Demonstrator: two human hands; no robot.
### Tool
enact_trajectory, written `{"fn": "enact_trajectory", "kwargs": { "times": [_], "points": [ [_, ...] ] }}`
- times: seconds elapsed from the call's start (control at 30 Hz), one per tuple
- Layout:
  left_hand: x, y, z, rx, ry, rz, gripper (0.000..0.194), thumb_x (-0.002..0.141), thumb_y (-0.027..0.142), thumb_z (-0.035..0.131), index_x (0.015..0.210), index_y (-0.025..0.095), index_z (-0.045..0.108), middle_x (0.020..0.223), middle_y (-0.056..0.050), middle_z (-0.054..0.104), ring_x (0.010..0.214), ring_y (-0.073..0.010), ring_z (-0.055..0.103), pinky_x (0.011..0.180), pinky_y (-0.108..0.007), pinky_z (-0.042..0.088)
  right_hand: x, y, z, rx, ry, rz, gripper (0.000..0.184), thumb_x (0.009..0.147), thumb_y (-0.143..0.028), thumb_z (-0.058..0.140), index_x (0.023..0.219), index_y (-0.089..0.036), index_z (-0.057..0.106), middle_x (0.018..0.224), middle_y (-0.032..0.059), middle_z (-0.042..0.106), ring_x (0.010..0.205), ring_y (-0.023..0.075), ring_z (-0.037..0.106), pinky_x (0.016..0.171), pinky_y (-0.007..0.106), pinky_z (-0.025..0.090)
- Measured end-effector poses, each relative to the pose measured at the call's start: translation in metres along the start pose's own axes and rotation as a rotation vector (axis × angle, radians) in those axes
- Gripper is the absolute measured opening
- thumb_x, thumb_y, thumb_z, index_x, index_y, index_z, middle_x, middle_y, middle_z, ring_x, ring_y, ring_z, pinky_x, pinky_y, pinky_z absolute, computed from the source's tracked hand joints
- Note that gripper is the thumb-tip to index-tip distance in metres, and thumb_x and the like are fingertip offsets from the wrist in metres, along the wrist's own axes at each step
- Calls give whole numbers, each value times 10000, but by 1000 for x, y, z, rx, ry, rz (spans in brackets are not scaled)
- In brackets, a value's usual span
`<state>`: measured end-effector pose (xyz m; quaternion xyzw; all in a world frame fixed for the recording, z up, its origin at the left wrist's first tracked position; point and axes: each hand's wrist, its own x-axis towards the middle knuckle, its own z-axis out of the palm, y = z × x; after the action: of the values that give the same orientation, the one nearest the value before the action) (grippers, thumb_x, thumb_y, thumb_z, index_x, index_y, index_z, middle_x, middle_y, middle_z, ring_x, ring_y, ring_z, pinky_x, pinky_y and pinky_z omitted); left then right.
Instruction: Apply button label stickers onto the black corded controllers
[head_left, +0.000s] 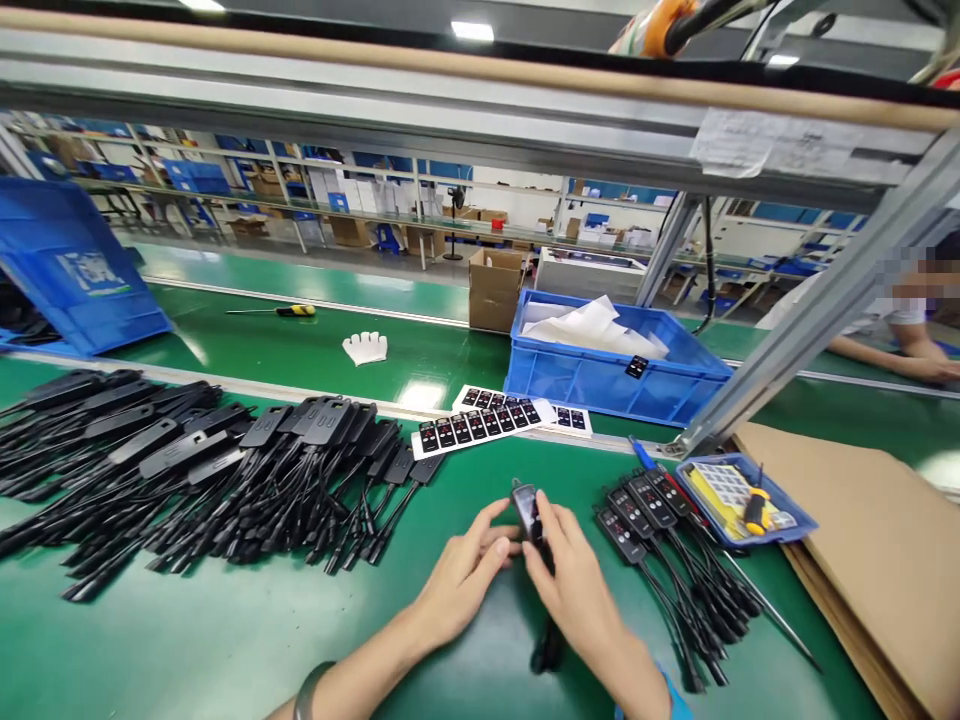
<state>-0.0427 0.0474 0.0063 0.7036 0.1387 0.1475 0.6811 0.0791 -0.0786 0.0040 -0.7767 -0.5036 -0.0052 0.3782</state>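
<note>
Near centre on the green workbench, the right hand pinches a black cabled controller while the left hand curls beside it, contact unclear, likely a labelling step needing even pressure next.

the left hand has a dark grey wristband, the right hand a blue band or cuff.

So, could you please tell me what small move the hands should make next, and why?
I would probably have the right hand press along the face of the black device, with the left hand, close by, steadying it: the right hand's fingers lie on that device, and the labelled devices to the right carry labels on their faces.
</note>
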Motion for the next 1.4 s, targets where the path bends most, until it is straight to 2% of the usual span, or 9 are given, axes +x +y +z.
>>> {"fn": "enact_trajectory", "kwargs": {
  "times": [0.1, 0.17, 0.37, 0.53, 0.7, 0.9, 1.03, 1.17, 1.4],
  "points": [
    [9, -3, -27, 617, 196, 175, 435, 871, 299, 515, 1294, 198, 501, 1350, -133, 506, 1268, -303, 441, 1089, -465, 308, 9, 19, -28, -286, 82, 58, 486, 873, -231, 425, 1353, -157, 448, 1058, 159, 536, 930, 297, 603, 776, 414, 533],
    [15, -9, -43, 966, 306, 157, 444, 847, 238, 511, 1279, 134, 515, 1416, -179, 417, 1336, -346, 335, 1106, -520, 254, 13, 33, -48, -477, 47, 120, 454, 853, -220, 442, 1292, -125, 507, 1000, 155, 553, 833, 289, 616, 704, 403, 534],
    [23, -27, -59, 1501, 351, 38, 479, 870, 253, 495, 1306, 57, 472, 1385, -252, 425, 1292, -370, 396, 1025, -498, 394, 11, 64, -79, -856, -98, 203, 370, 815, -163, 507, 1152, -45, 605, 956, 169, 624, 905, 320, 582, 779, 413, 492],
    [17, -12, -48, 1542, 344, 43, 450, 846, 169, 523, 1280, 52, 502, 1291, -242, 519, 1196, -361, 498, 930, -459, 473, 8, 68, -75, -936, -39, 191, 425, 740, -64, 538, 1160, -65, 602, 1032, 178, 588, 866, 309, 580, 739, 397, 488],
    [13, 7, -44, 1532, 356, 29, 374, 856, 174, 524, 1224, 112, 549, 983, -134, 640, 898, -289, 619, 756, -427, 525, 39, 49, -51, -732, -46, 47, 357, 838, -180, 494, 1178, -128, 590, 1031, 142, 580, 903, 295, 581, 779, 411, 485],
    [24, 0, -60, 1410, 314, 69, 614, 838, 424, 594, 1335, 103, 428, 1395, -198, 429, 1285, -320, 413, 1039, -464, 387, 110, 31, 0, -405, -201, -42, 337, 878, -161, 440, 1181, -169, 589, 1078, 102, 586, 1029, 237, 574, 904, 342, 453],
    [32, -7, -69, 1249, 218, 22, 706, 866, 533, 490, 1400, 95, 340, 1480, -207, 285, 1375, -337, 244, 1101, -509, 288, 164, 52, 25, -416, -153, 46, 372, 871, -67, 446, 1224, -101, 556, 1150, 158, 569, 1102, 242, 548, 970, 352, 410],
    [33, -8, -71, 1199, 159, -39, 722, 889, 563, 406, 1406, 65, 326, 1478, -210, 280, 1383, -325, 217, 1120, -495, 254, 205, 86, 33, -441, -116, 144, 293, 912, -223, 541, 1192, -139, 549, 1198, 113, 562, 1085, 240, 552, 942, 453, 439],
    [33, -6, -71, 1183, 153, -69, 752, 873, 569, 430, 1412, 56, 313, 1482, -195, 277, 1385, -313, 221, 1131, -481, 238, 222, 123, 34, -356, -154, 156, 235, 907, -299, 568, 1093, -156, 594, 1138, 73, 598, 1006, 208, 589, 875, 426, 490]
  ]
}}
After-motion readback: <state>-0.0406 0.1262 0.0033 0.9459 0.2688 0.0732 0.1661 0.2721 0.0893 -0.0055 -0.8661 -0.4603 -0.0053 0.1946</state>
